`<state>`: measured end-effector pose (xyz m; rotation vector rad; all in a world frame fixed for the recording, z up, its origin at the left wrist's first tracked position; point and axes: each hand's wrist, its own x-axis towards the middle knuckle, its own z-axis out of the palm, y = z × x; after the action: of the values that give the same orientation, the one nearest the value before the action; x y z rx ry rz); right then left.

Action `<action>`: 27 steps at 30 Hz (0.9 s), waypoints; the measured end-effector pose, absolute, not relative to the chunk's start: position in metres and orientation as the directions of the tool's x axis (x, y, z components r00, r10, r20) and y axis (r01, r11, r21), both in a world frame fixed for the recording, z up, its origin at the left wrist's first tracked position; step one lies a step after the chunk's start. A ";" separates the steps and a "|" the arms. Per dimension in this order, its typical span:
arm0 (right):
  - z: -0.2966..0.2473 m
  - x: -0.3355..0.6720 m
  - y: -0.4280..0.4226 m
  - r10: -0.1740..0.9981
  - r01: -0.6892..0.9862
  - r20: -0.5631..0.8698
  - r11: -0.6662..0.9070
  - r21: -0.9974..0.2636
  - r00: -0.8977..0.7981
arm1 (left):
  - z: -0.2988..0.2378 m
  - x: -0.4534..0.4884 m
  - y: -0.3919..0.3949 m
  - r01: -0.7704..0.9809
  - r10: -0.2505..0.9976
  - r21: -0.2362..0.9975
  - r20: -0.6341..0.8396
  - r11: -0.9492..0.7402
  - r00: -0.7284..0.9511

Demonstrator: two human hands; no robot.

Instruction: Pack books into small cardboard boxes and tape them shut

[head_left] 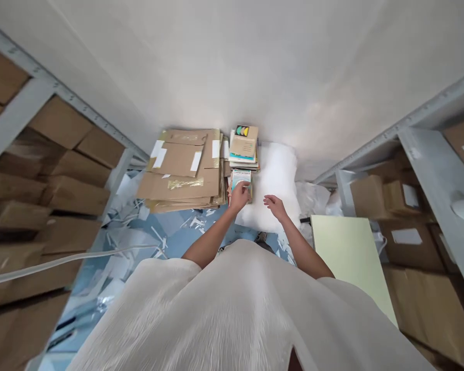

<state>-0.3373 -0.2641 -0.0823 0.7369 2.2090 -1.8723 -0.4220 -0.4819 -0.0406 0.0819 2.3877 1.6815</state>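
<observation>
My left hand (238,197) is closed on a small book with a teal and white cover (240,178), held over a low pile of books on the floor. Just beyond it stands a taller stack of books (245,147) with a tan cover on top. My right hand (275,206) hovers beside it, fingers loosely spread and holding nothing, over a white plastic bag (278,175). To the left of the books lies a stack of flattened cardboard boxes (181,170).
Grey metal shelving (42,87) full of cardboard boxes lines the left, and another rack (429,154) lines the right. A pale green board (350,252) leans at the right. White paper scraps (139,242) litter the blue floor. A white wall stands ahead.
</observation>
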 end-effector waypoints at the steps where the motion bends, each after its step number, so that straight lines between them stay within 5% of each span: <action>1: -0.082 -0.353 -0.267 0.216 0.446 -0.415 0.120 -0.887 -0.884 | -0.042 -0.426 -0.489 -0.089 0.102 0.932 -0.133 0.352 -0.986; 5: -0.082 -0.406 -0.277 0.064 0.392 -0.387 0.217 -0.894 -0.920 | -0.046 -0.438 -0.510 -0.152 -0.189 0.877 -0.072 0.455 -0.979; 8: -0.084 -0.432 -0.286 0.003 0.352 -0.367 0.291 -0.890 -0.930 | -0.050 -0.440 -0.517 -0.223 -0.287 0.808 -0.070 0.546 -0.955; 18: -0.105 -0.449 -0.294 -0.030 0.353 -0.394 0.383 -0.854 -0.919 | -0.064 -0.424 -0.503 -0.261 -0.218 0.729 -0.156 0.632 -0.963; 27: -0.105 -0.440 -0.302 0.061 0.341 -0.343 0.371 -0.864 -0.937 | -0.068 -0.425 -0.510 -0.172 -0.138 0.844 -0.117 0.509 -0.983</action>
<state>-0.4400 -0.3018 -0.1050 0.3575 2.3796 -1.5924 -0.4252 -0.5095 -0.0682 -0.2774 2.6985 1.5151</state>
